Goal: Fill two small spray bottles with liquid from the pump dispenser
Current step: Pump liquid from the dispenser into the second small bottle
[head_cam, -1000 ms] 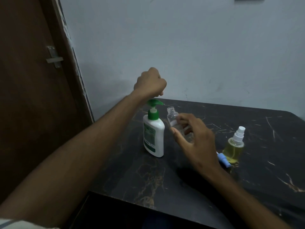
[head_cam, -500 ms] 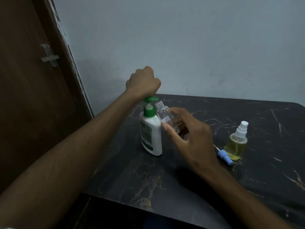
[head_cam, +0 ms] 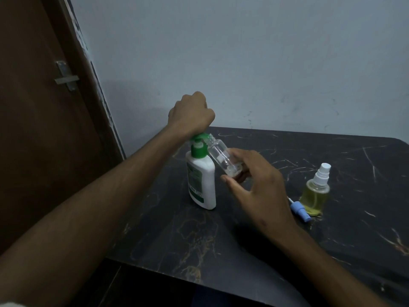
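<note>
Fingers [head_cam: 238, 157] around tilted clear bottle [head_cam: 222, 157]

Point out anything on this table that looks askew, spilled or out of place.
No spill shows. The blue spray cap lies on its side on the dark table, beside the capped yellow-filled bottle. The clear bottle in the right hand is tilted, its open neck at the green pump, deliberately it seems.

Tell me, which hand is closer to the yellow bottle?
Right. The right hand holds the clear bottle just left of the yellow bottle; the left hand is farther, atop the pump dispenser.
</note>
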